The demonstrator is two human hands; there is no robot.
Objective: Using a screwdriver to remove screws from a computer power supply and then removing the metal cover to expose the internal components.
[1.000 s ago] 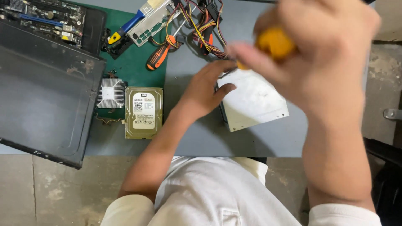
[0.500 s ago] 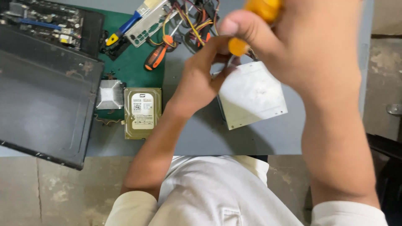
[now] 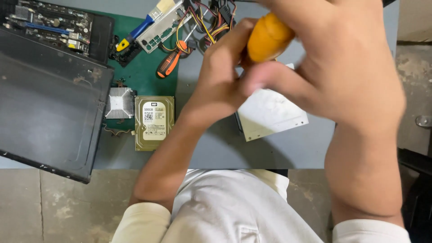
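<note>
My right hand [image 3: 342, 67] is raised close to the camera and grips a screwdriver by its orange handle [image 3: 266, 41]. My left hand [image 3: 222, 74] reaches across the grey table and rests at the left edge of a silver metal box [image 3: 274, 114], its fingers up against the orange handle. The screwdriver's shaft and tip are hidden behind my hands. Most of the box's top part is covered by my right hand.
A hard drive [image 3: 154, 121] and a finned heatsink [image 3: 119, 102] lie left of my arm on a green mat [image 3: 148, 76]. A dark case panel [image 3: 49, 103] and motherboard [image 3: 49, 22] are far left. An orange-black screwdriver [image 3: 170, 63], a blue-handled brush [image 3: 135, 32] and coloured cables [image 3: 202, 20] lie at the back.
My right hand with the orange handle has dropped and moved left, now meeting my left hand over the silver box. The left hand stays at the box.
</note>
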